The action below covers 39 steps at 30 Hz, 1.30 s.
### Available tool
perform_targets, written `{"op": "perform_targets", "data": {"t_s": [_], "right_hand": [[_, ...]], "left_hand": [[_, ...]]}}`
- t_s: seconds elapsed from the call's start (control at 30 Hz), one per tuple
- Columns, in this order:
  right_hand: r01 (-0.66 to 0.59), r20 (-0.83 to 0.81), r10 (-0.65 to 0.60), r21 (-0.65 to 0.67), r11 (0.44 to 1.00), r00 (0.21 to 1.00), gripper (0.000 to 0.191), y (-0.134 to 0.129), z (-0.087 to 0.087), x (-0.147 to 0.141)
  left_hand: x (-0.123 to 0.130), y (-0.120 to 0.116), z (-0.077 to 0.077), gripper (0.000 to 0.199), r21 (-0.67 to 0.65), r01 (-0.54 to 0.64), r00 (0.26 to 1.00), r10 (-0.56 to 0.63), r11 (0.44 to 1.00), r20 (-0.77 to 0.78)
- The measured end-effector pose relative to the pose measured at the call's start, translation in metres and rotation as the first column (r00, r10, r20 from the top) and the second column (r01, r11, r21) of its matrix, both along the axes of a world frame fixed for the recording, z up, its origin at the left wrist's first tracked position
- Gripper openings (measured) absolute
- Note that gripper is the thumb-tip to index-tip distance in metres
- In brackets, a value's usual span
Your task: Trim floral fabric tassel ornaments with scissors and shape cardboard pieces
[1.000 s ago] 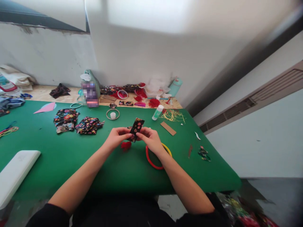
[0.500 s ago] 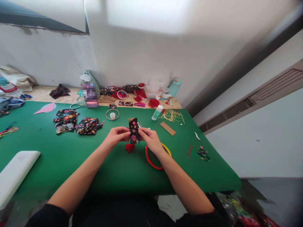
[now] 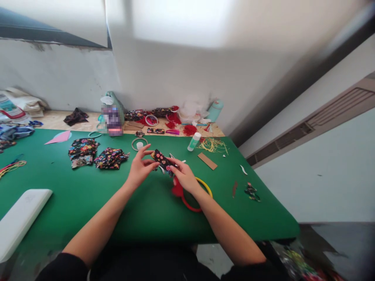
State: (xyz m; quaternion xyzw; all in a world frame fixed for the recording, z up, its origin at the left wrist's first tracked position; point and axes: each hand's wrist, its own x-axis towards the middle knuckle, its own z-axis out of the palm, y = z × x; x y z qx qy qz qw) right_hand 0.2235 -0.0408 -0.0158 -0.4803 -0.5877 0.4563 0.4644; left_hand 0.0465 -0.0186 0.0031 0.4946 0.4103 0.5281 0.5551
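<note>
step: we read folding/wrapping | left hand (image 3: 140,168) and right hand (image 3: 183,177) each pinch floral fabric strip (image 3: 163,160) above tabletop (image 3: 88,203) | red tassel (image 3: 177,190) maybe attached | next: steady, even pull

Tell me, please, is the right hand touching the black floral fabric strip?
Touching: the head view shows the right hand pinching the black floral fabric strip at its near end.

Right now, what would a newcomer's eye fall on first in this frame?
First, the two bare hands at the middle of the green table: the left hand and the right hand pinch a black floral fabric strip between them, tilted. A red tassel hangs just below the right hand, over a red and yellow hoop lying on the mat. To the left lie floral fabric pieces, and craft clutter lines the far edge.
</note>
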Motion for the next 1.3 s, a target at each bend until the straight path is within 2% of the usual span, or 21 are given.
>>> {"op": "perform_targets", "data": {"t_s": [0.13,0.27,0.37,0.47,0.5,0.53,0.6,0.67,0.77,0.87,0.97,1.07,1.2,1.3], "right_hand": [[-0.112,0.016,0.112,-0.047,0.993,0.994,0.034,0.008,0.007,0.003],[-0.274,0.04,0.277,-0.078,0.959,0.96,0.051,0.019,0.02,0.005],[-0.331,0.215,0.318,0.03,0.943,0.923,0.055,0.033,0.034,0.009],[-0.343,0.497,0.22,0.169,0.924,0.839,0.048,0.055,0.05,0.011],[-0.337,0.569,0.17,0.201,0.92,0.805,0.049,0.064,0.056,0.01],[-0.325,0.63,0.108,0.24,0.915,0.769,0.048,0.075,0.061,0.009],[-0.327,0.738,0.013,0.284,0.901,0.674,0.046,0.098,0.069,0.004],[-0.342,0.821,-0.011,0.251,0.905,0.571,0.045,0.122,0.073,-0.002],[-0.36,0.907,-0.039,0.205,0.91,0.419,0.039,0.157,0.07,-0.009],[-0.368,0.965,-0.022,0.121,0.922,0.262,0.039,0.189,0.06,-0.01],[-0.371,0.977,0.049,0.032,0.928,0.207,0.033,0.219,0.046,-0.006],[-0.36,0.981,0.103,-0.037,0.932,0.165,0.025,0.241,0.033,0.002],[-0.351,0.982,0.131,-0.077,0.933,0.134,0.03,0.258,0.022,0.008],[-0.339,0.984,0.133,-0.086,0.937,0.118,0.033,0.263,0.017,0.006]], "left_hand": [[-0.013,0.007,0.004,0.035,0.111,0.132,0.985,-0.118,0.985,-0.129],[-0.025,0.012,0.016,0.03,0.136,0.16,0.962,-0.124,0.978,-0.242],[-0.035,0.022,0.029,0.028,0.152,0.232,0.924,-0.168,0.961,-0.344],[-0.044,0.046,0.042,0.026,0.233,0.324,0.853,-0.176,0.917,-0.491],[-0.046,0.056,0.046,0.026,0.271,0.353,0.81,-0.147,0.896,-0.569],[-0.049,0.068,0.049,0.026,0.339,0.367,0.758,-0.068,0.866,-0.648],[-0.052,0.095,0.055,0.029,0.429,0.468,0.621,0.058,0.772,-0.782],[-0.053,0.121,0.058,0.035,0.405,0.567,0.486,0.105,0.717,-0.868],[-0.048,0.158,0.058,0.038,0.318,0.652,0.317,0.134,0.688,-0.939],[-0.035,0.189,0.051,0.045,0.196,0.7,0.152,0.124,0.686,-0.98],[-0.019,0.214,0.043,0.043,0.084,0.706,0.048,0.071,0.703,-0.996],[-0.003,0.234,0.037,0.027,-0.05,0.654,-0.106,0.026,0.755,-0.994],[0.011,0.251,0.033,0.028,-0.092,0.657,-0.199,0.055,0.748,-0.978],[0.015,0.258,0.029,0.03,-0.142,0.63,-0.243,0.02,0.764,-0.97]]}}
